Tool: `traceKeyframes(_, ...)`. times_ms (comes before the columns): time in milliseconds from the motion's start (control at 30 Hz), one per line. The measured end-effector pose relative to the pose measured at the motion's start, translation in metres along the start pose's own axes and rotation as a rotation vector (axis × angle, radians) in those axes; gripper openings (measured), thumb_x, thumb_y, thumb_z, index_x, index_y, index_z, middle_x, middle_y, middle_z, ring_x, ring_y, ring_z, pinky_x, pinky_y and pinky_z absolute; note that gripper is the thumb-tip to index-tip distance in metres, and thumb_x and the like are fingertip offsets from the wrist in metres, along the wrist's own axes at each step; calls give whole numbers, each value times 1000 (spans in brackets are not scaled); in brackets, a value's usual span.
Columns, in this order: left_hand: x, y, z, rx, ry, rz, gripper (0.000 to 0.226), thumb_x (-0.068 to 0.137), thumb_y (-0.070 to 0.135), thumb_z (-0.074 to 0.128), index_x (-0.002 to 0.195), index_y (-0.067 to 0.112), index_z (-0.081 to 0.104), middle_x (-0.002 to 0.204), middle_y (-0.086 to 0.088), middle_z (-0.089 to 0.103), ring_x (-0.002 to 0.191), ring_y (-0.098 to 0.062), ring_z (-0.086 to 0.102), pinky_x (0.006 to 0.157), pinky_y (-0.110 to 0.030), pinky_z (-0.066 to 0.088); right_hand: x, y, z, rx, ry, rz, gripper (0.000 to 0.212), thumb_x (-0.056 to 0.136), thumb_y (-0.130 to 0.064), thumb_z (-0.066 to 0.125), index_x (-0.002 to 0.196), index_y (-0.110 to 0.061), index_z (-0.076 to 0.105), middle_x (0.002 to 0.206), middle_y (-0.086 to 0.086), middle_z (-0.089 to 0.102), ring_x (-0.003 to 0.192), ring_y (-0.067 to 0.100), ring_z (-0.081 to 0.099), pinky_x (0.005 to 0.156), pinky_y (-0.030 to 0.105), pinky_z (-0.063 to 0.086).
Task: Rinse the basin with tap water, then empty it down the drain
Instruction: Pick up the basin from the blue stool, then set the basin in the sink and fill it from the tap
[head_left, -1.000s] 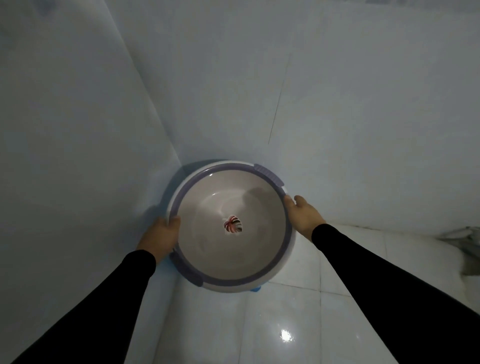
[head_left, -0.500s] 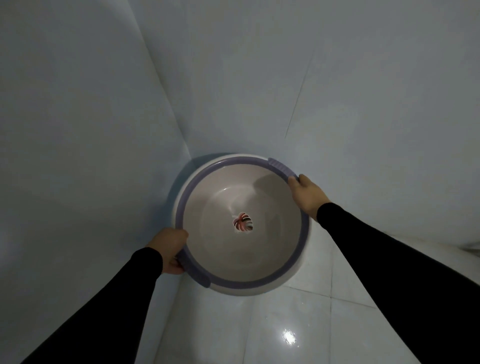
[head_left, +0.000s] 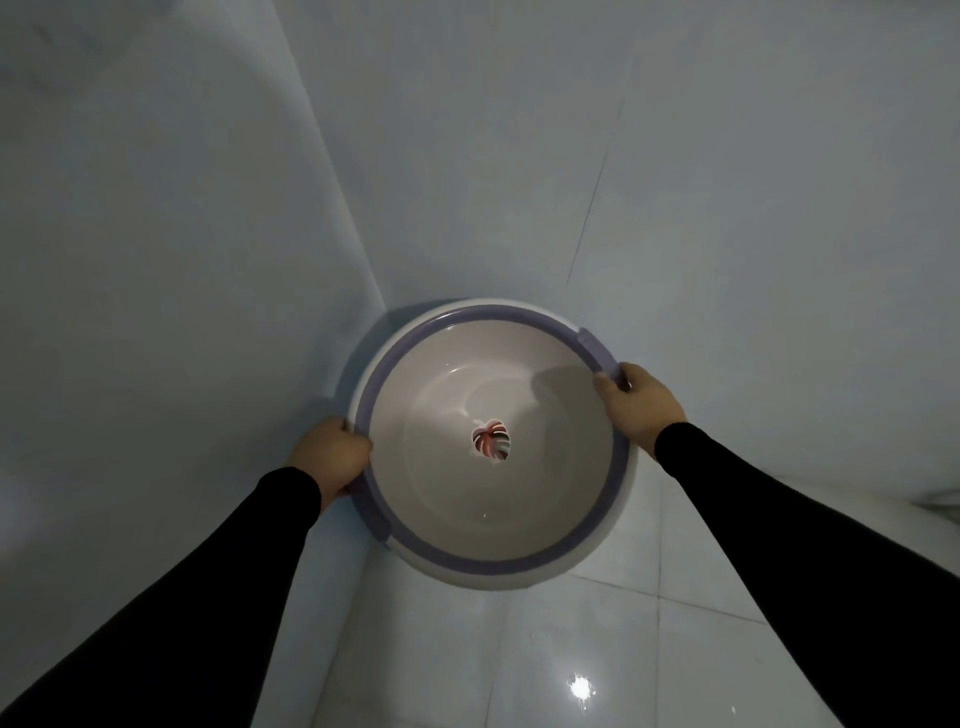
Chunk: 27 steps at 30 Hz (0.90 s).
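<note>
- Head view: left hand (head_left: 332, 454) has its fingers curled round the basin's purple rim (head_left: 519, 564) at the near-left edge.
- Right hand (head_left: 636, 408) pinches the far-right rim at a raised purple grip (head_left: 597, 351), thumb inside, fingers outside.
- Basin (head_left: 441, 467) is held between both hands in the corner where two pale walls (head_left: 727, 182) meet, above the glossy tiled floor (head_left: 493, 665).
- A leaf decal (head_left: 491, 441) marks its bottom; whether water lies inside, I cannot tell.
- Black sleeves (head_left: 208, 597) cover both arms.

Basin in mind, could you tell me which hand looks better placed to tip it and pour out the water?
Probably the right hand: it grips the basin's raised purple handle.
</note>
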<state>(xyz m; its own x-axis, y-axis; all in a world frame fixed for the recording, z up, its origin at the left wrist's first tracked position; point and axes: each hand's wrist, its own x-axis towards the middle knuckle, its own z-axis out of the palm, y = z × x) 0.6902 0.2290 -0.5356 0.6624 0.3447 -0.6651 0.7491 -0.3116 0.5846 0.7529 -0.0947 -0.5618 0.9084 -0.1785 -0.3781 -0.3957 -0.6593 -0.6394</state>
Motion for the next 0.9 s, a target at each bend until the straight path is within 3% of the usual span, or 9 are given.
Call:
traceKeyframes(100, -19, 17, -8, 41, 7, 86, 25, 80, 3, 54, 103, -3, 60, 103, -26, 64, 95, -40, 63, 81, -52, 54, -13, 0, -17, -1, 34, 13, 33, 90, -46, 49, 96, -14, 53, 91, 4, 59, 85, 26, 54, 72, 30, 37)
traceKeyframes(233, -53, 54, -17, 72, -13, 224, 48, 58, 17, 54, 99, -5, 63, 99, -25, 66, 95, -40, 63, 83, -48, 52, -35, -7, -58, -2, 122, 23, 38, 89, -50, 49, 93, -12, 53, 84, 3, 57, 80, 27, 53, 69, 31, 37)
traceKeyframes(367, -94, 99, -23, 90, 2, 313, 43, 62, 19, 58, 93, -10, 66, 96, -26, 68, 89, -37, 64, 79, -42, 52, -61, -17, -106, 20, 209, 1, 33, 89, -49, 48, 83, -17, 50, 73, -3, 54, 68, 20, 51, 56, 30, 34)
traceKeyframes(467, -126, 133, -25, 100, 8, 364, 21, 79, 6, 62, 93, -10, 66, 98, -26, 67, 79, -28, 60, 69, -32, 45, -83, -28, -150, 35, 253, -11, 34, 90, -48, 47, 82, -15, 51, 73, 0, 56, 66, 20, 51, 54, 31, 34)
traceKeyframes(567, -156, 165, -27, 103, -7, 431, 24, 81, 8, 61, 100, -6, 65, 102, -23, 67, 86, -31, 61, 76, -37, 50, -102, -38, -191, 57, 287, -11, 34, 90, -47, 48, 84, -14, 53, 74, 1, 57, 68, 22, 53, 57, 31, 35)
traceKeyframes(767, -222, 232, -30, 134, 41, 626, 17, 92, 10, 53, 105, 5, 63, 100, -21, 67, 94, -36, 63, 87, -46, 52, -139, -61, -285, 95, 377, -18, 33, 87, -46, 51, 75, -15, 53, 71, 2, 57, 64, 14, 51, 48, 26, 33)
traceKeyframes(900, -268, 280, -30, 145, 68, 735, 21, 93, 14, 51, 111, 10, 60, 103, -15, 67, 96, -32, 62, 91, -46, 50, -166, -77, -347, 110, 454, -33, 36, 86, -47, 52, 70, -15, 52, 69, 3, 57, 62, 15, 52, 48, 26, 32)
